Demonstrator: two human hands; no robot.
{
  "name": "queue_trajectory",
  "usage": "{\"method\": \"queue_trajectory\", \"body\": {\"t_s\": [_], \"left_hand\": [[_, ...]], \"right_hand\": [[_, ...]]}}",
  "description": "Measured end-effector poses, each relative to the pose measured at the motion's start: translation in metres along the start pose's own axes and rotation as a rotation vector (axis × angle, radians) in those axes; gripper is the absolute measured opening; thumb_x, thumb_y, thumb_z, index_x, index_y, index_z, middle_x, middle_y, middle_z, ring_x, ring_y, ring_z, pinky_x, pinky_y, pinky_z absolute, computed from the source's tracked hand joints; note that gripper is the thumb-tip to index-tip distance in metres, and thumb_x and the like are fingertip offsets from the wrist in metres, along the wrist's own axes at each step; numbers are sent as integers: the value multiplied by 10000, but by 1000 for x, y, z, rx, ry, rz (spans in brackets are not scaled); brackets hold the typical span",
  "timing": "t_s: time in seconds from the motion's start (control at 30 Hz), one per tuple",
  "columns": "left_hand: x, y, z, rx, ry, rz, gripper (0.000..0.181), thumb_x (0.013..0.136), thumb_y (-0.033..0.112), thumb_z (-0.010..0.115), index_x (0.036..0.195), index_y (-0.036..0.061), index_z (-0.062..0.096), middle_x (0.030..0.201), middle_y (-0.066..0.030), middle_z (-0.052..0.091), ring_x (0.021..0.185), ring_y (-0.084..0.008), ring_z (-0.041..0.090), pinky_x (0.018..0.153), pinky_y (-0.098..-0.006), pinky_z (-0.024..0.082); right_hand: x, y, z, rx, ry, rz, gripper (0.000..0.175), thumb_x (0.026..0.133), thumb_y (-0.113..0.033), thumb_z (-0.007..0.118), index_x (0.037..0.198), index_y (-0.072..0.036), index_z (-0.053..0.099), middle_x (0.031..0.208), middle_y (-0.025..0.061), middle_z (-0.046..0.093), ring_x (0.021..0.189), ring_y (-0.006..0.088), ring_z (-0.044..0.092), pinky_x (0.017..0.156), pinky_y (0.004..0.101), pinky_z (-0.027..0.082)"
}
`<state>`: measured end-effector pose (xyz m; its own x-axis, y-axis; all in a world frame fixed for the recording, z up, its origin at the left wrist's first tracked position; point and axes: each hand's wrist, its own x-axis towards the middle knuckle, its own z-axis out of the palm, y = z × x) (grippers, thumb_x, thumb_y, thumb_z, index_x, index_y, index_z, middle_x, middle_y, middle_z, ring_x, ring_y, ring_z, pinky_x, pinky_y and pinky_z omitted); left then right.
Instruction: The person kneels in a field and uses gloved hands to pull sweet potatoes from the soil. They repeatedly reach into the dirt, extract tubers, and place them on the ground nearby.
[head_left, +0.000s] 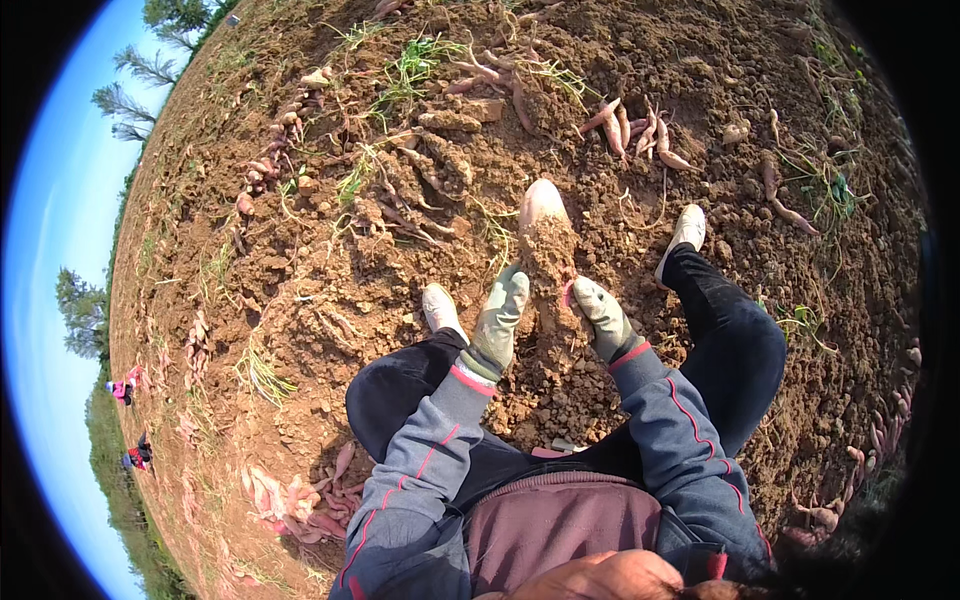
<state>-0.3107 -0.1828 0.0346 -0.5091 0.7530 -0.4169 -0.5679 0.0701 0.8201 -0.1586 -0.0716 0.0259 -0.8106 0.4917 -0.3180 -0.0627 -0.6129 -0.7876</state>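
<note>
A large sweet potato (543, 201) stands out between my hands, its pale rounded end bare and its lower part caked in brown soil (551, 259). My left hand (504, 319), in a dirt-stained glove, grips the clod's left side, with some fingers hidden. On the opposite side, my gloved right hand (604, 316) holds it near a strip of pinkish-red skin (568, 291). How far the root runs under the soil cannot be seen. Both hands are between my spread knees, above crumbly earth.
My shoes rest on the soil, left (441, 307) and right (684, 232). Beyond them lie smaller sweet potatoes (637, 131), attached roots (517, 97) and cut vines (416, 64). A sweet potato heap (300, 502) is by my left hip. Two people (124, 386) crouch far off.
</note>
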Motion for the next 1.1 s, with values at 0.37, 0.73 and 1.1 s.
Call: {"method": "queue_trajectory", "body": {"t_s": [0.37,0.73,1.1], "left_hand": [[5,7,-7,-160,120,102,540,860,150,696,1357,49,512,1315,-25,548,1219,-107,476,1076,-275,307],[10,4,-18,-238,195,248,303,854,131,666,1121,-10,638,1046,-48,673,980,-145,633,905,-278,478],[12,7,-15,-234,237,275,471,808,209,729,1189,-30,592,1092,-33,642,962,-133,608,875,-272,465]], "right_hand": [[-11,12,17,-183,-82,238,319,982,-296,549,1148,-27,592,914,14,632,785,63,552,702,199,444],[0,30,15,-232,-56,250,603,869,-198,713,1359,-10,417,1128,51,603,997,124,586,881,278,482],[-11,22,39,-351,18,146,639,864,-248,709,1333,22,370,769,56,629,435,112,543,360,256,436]]}}
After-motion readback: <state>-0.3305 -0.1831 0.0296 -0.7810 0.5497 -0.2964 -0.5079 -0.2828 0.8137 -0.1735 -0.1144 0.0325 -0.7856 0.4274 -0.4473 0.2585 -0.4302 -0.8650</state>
